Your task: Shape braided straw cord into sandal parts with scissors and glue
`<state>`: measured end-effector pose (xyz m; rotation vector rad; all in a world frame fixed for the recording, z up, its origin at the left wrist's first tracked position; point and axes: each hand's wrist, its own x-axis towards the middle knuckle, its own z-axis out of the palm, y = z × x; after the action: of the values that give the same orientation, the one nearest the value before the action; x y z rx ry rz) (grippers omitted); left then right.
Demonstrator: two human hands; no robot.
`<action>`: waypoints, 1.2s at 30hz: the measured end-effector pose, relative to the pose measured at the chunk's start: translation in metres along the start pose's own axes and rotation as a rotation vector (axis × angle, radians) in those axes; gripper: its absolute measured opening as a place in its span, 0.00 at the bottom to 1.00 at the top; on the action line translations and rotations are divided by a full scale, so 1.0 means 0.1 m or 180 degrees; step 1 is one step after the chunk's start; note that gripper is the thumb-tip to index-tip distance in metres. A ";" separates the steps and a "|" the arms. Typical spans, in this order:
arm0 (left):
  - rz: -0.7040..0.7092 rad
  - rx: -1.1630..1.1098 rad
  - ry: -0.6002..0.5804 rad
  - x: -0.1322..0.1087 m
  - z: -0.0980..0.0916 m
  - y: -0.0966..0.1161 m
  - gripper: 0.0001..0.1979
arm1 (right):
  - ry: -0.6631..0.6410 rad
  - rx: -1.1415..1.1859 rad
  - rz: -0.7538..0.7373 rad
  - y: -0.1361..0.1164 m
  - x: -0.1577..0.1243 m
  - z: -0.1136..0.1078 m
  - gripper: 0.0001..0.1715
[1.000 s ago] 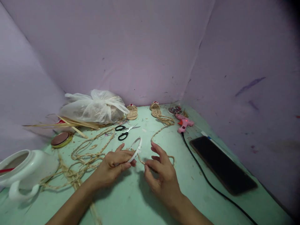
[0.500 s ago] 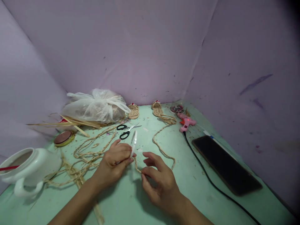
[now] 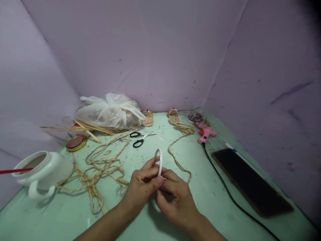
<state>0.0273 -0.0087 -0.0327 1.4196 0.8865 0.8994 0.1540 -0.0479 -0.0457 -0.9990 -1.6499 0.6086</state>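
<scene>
My left hand (image 3: pixel 141 187) is closed around the lower part of a thin white ring (image 3: pixel 161 161), which stands on edge above the table. Close against it, my right hand (image 3: pixel 177 197) is shut, thumb and fingertips pinched together at the ring's lower edge. The short bit of cord at those fingertips is hidden behind the fingers. Left of my hands, a long braided straw cord (image 3: pixel 100 162) lies in loose loops. Scissors (image 3: pixel 141 139) with black handles rest partly open beyond the ring.
Two small woven slippers (image 3: pixel 148 119) stand by the back wall, beside a white plastic bag (image 3: pixel 112 112). At right are a pink glue gun (image 3: pixel 207 133) with its cable and a black phone (image 3: pixel 250 182). A white pot (image 3: pixel 56 169) and a round tin (image 3: pixel 76 143) sit at left.
My hands have come together; the right fingers moved up to the ring, and the cord that ran between them is now hidden. The view has shifted left slightly.
</scene>
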 end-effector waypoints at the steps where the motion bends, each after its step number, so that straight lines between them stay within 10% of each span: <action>1: 0.0008 0.0060 -0.0070 0.00 0.00 0.01 0.11 | 0.0058 0.0020 0.0072 0.00 0.00 -0.01 0.12; 4: 0.0144 0.0660 0.0167 0.03 -0.13 0.10 0.09 | 0.0128 -0.0012 0.0192 0.02 0.00 -0.04 0.09; 9: 0.1204 0.1868 0.1634 0.12 -0.48 0.31 0.07 | -0.0113 0.0002 0.0311 0.05 -0.01 -0.08 0.08; 18: 0.1169 0.1453 0.0186 0.16 -0.49 0.39 0.06 | -0.0619 -0.0194 -0.0121 0.08 -0.02 -0.06 0.08; 24: 0.2014 0.2560 0.0400 0.09 -0.50 0.32 0.08 | -0.0817 -0.0201 0.0000 0.08 -0.03 -0.04 0.08; 28: 0.1641 0.2607 0.0881 0.11 -0.66 0.39 0.10 | -0.0776 -0.0090 0.0108 0.08 -0.04 -0.04 0.07; 36: 0.1289 0.2660 -0.0937 0.12 -0.75 0.51 0.12 | -0.0553 -0.0192 0.0147 0.12 -0.03 -0.07 0.07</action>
<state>-0.0348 0.0317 0.0211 2.4490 0.7885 0.5859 0.1645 -0.0445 -0.0549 -1.0544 -1.8109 0.6964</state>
